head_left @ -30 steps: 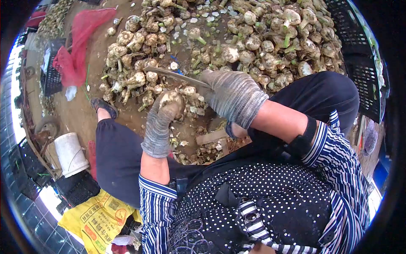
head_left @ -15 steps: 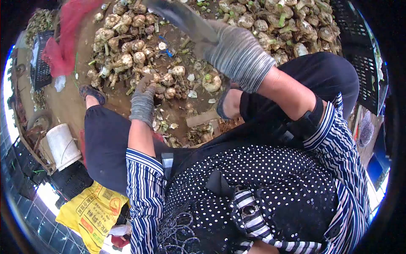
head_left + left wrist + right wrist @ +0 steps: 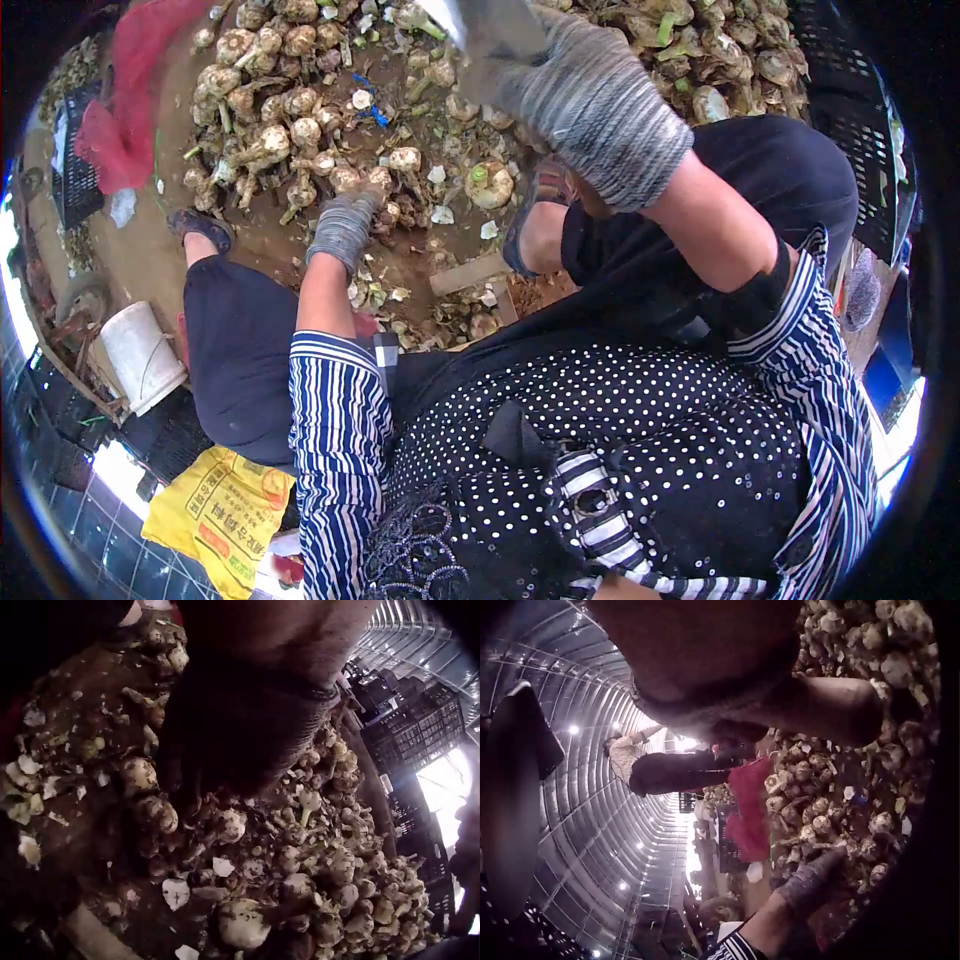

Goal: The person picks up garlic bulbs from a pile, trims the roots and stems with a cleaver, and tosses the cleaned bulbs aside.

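Observation:
Gloved in grey, the left hand reaches into a pile of garlic bulbs, its extended fingers touching bulbs beside the pile's near edge. The left wrist view shows this hand dark above bulbs, its fingertips hard to make out. Higher and to the right, the gloved right hand grips a broad metal blade, raised over the ground. A pale trimmed bulb lies on the ground between the hands. From the right wrist, the left hand appears low among the bulbs.
A larger bulb heap lies at upper right beside a black crate. Red netting, a white bucket and a yellow sack are at left. Another person stands farther off.
The left hand has let go of the bulb it held and moved down-left to the pile. The right hand has risen with the blade, and a pale bulb now lies on the ground.

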Demonstrator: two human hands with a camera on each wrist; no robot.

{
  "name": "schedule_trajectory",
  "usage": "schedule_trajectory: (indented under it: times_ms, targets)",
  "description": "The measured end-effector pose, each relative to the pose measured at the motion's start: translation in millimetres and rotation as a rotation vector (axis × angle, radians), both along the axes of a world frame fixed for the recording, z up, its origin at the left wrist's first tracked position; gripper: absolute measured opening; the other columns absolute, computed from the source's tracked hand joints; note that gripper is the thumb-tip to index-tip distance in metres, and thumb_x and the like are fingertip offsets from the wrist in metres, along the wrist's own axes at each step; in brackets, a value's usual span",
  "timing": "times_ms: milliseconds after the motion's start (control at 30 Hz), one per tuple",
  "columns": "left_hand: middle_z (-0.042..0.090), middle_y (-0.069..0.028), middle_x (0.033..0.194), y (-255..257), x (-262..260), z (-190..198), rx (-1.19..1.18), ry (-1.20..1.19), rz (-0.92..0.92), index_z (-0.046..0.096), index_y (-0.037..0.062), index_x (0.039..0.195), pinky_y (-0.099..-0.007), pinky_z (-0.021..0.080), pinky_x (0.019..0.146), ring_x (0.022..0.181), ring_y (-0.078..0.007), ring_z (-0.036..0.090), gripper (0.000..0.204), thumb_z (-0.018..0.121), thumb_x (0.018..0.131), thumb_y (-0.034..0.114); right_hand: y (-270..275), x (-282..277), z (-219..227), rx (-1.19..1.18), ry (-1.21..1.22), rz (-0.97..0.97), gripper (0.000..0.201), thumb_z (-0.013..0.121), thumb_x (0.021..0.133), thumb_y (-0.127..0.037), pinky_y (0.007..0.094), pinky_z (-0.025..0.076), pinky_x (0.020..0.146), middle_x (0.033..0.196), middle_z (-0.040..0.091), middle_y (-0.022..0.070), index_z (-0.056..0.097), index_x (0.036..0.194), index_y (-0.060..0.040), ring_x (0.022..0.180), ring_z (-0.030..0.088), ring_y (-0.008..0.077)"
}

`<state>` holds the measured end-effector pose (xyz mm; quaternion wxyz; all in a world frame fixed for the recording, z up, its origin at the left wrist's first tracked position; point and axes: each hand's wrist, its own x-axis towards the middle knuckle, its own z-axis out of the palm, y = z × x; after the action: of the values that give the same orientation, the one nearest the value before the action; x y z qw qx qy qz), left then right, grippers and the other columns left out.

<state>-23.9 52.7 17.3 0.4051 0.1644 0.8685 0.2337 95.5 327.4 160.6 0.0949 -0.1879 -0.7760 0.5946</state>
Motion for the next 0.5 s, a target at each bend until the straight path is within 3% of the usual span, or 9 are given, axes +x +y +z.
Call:
schedule_trajectory:
  times_ms: [33, 67, 133, 200, 233, 300, 400, 433, 500]
  targets:
    - [0.060, -0.0152, 0.109, -15.7, -4.1, -15.5, -0.017, 0.172, -0.369, 0.056, 0.0024, 0.116, -0.0328, 0.049, 0.076, 0.094, -0.0224, 0.058, 0.040, 0.053, 0.085, 0.028, 4.0, 4.3, 19.7, 0.094, 0.035, 0.075, 0.018, 0.055, 0.082, -0.012, 0.0309, 0.047, 0.060, 0.077, 0.063, 0.0127, 0.058, 0.096, -0.0013, 0.067, 0.060, 0.0225]
    - [0.060, -0.0152, 0.109, -10.3, 1.6, -6.6, -0.020, 0.159, -0.364, 0.056, 0.0024, 0.116, -0.0328, 0.049, 0.076, 0.094, -0.0224, 0.058, 0.040, 0.053, 0.085, 0.028, 6.8, 3.2, 30.1, 0.089, 0.023, 0.082, 0.018, 0.055, 0.082, -0.012, 0.0309, 0.047, 0.060, 0.077, 0.063, 0.0127, 0.058, 0.096, -0.0013, 0.067, 0.060, 0.0225]
    - [0.059, -0.0187, 0.111, 13.6, 11.9, 27.3, -0.103, -0.210, 0.060, 0.056, 0.0052, 0.114, -0.0364, 0.046, 0.082, 0.095, -0.0267, 0.059, 0.036, 0.055, 0.079, 0.014, 9.3, 1.5, 42.2, 0.624, -0.284, 0.372, 0.018, 0.055, 0.081, -0.012, 0.0324, 0.047, 0.058, 0.076, 0.062, 0.0135, 0.058, 0.095, -0.0011, 0.066, 0.060, 0.0241]
    - [0.059, -0.0201, 0.109, 1.9, 4.4, -4.8, 0.004, -0.053, 0.023, 0.058, 0.0066, 0.110, -0.0386, 0.045, 0.084, 0.095, -0.0311, 0.058, 0.036, 0.057, 0.074, 0.009, 6.5, 8.2, 37.5, 1.264, -0.032, 0.407, 0.018, 0.056, 0.081, -0.014, 0.0330, 0.046, 0.054, 0.070, 0.061, 0.0099, 0.058, 0.093, -0.0005, 0.062, 0.060, 0.0205]
    - [0.059, -0.0203, 0.109, 12.7, 4.3, 1.8, -0.040, 0.144, -0.055, 0.058, 0.0065, 0.110, -0.0383, 0.045, 0.084, 0.096, -0.0314, 0.058, 0.037, 0.058, 0.073, 0.012, 2.3, 6.5, 43.9, 1.264, -0.034, 0.413, 0.018, 0.056, 0.081, -0.014, 0.0330, 0.046, 0.054, 0.070, 0.061, 0.0099, 0.058, 0.093, -0.0005, 0.062, 0.060, 0.0205]
    - [0.054, -0.0183, 0.118, 38.4, 7.2, 16.3, -0.233, 0.433, -0.205, 0.058, 0.0089, 0.113, -0.0408, 0.042, 0.091, 0.107, -0.0314, 0.054, 0.047, 0.064, 0.073, 0.033, -6.4, -1.4, 58.7, 0.068, -0.231, 0.041, 0.017, 0.057, 0.083, -0.015, 0.0317, 0.045, 0.051, 0.064, 0.058, 0.0077, 0.059, 0.091, -0.0009, 0.057, 0.057, 0.0156]
    - [0.049, -0.0160, 0.126, 76.5, 12.5, 18.4, -0.569, 0.578, -0.456, 0.056, 0.0116, 0.118, -0.0449, 0.036, 0.097, 0.116, -0.0307, 0.047, 0.063, 0.062, 0.071, 0.054, -19.1, -8.4, 48.4, 0.112, -0.194, -0.069, 0.019, 0.060, 0.082, -0.020, 0.0282, 0.045, 0.049, 0.059, 0.055, 0.0056, 0.061, 0.090, -0.0028, 0.054, 0.053, 0.0111]
    - [0.046, -0.0147, 0.130, 85.2, 10.4, 11.3, -0.665, 0.483, -0.499, 0.054, 0.0124, 0.121, -0.0482, 0.033, 0.098, 0.121, -0.0295, 0.043, 0.075, 0.058, 0.069, 0.066, -4.5, -10.2, 38.3, 0.119, -0.478, 0.013, 0.037, 0.066, 0.073, -0.026, 0.0288, 0.050, 0.061, 0.073, 0.065, 0.0111, 0.062, 0.101, -0.0019, 0.065, 0.062, 0.0133]
    - [0.045, -0.0150, 0.131, 86.9, 5.5, 0.5, -0.650, 0.435, -0.492, 0.052, 0.0122, 0.123, -0.0489, 0.032, 0.098, 0.122, -0.0291, 0.042, 0.076, 0.058, 0.069, 0.066, -3.5, -14.0, 26.3, 0.171, -0.391, 0.024, 0.038, 0.066, 0.073, -0.025, 0.0289, 0.050, 0.062, 0.075, 0.065, 0.0114, 0.061, 0.103, -0.0018, 0.066, 0.062, 0.0136]
